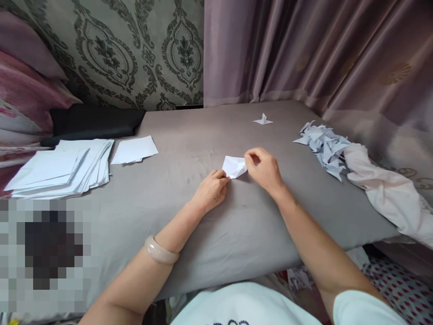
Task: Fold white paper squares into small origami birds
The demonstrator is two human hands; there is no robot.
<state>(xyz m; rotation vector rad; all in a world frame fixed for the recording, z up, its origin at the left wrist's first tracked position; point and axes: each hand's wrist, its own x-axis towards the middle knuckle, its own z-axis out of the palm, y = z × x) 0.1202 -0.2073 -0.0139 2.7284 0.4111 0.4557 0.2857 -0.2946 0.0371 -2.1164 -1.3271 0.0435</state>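
A partly folded sheet of white paper [233, 167] lies in front of me on the grey cloth-covered surface [189, 135]. My left hand [213, 187] pinches its lower left corner, with the fingers closed. At its right edge, my right hand [264, 167] grips the paper between thumb and index finger. A crease and a raised fold show near the right side of the sheet. Beyond my hands stands a single folded paper crane [263, 119].
A heap of folded paper pieces [323, 144] lies at the right beside a bunched pale cloth [379, 180]. On the left are a thick stack of white paper [64, 167], a smaller pile of sheets [135, 150] and a black folded item [98, 121]. Curtains [257, 49] hang behind.
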